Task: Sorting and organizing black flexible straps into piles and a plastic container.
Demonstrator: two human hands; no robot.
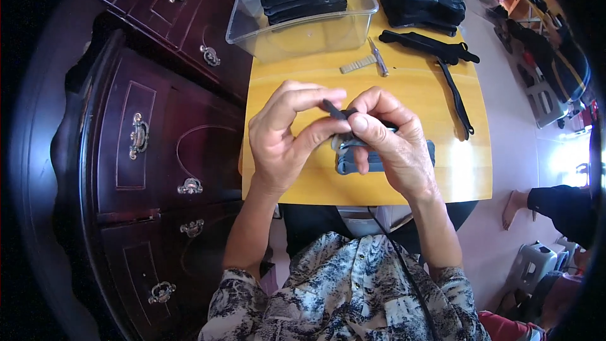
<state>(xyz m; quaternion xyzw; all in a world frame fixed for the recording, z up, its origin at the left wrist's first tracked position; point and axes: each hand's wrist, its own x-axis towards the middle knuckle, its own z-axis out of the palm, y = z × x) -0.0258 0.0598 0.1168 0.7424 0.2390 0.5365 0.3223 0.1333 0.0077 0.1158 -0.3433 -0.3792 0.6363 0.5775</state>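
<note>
Both my hands meet above the near part of the yellow table. Between them is a narrow piece of black strap (332,110), much of it hidden by fingers. My left hand (273,127) is closed in a pinch on it, thumb below and fingertips above. From the other side my right hand (399,145) pinches it between thumb and forefinger. A small shiny metal-looking thing (344,143) shows under the right hand; I cannot make out what it is. Beneath lies a flat blue-grey folded bundle (385,163), partly covered by the right hand.
The yellow table (287,82) bears a transparent plastic bin (303,41) holding folded black straps, a banded black stack (421,0), a loose black strap (429,47), a beige ruler-like strip (358,64) and a slim tool (379,58). A dark wooden cabinet (208,107) stands left; another person's foot (512,209) is right.
</note>
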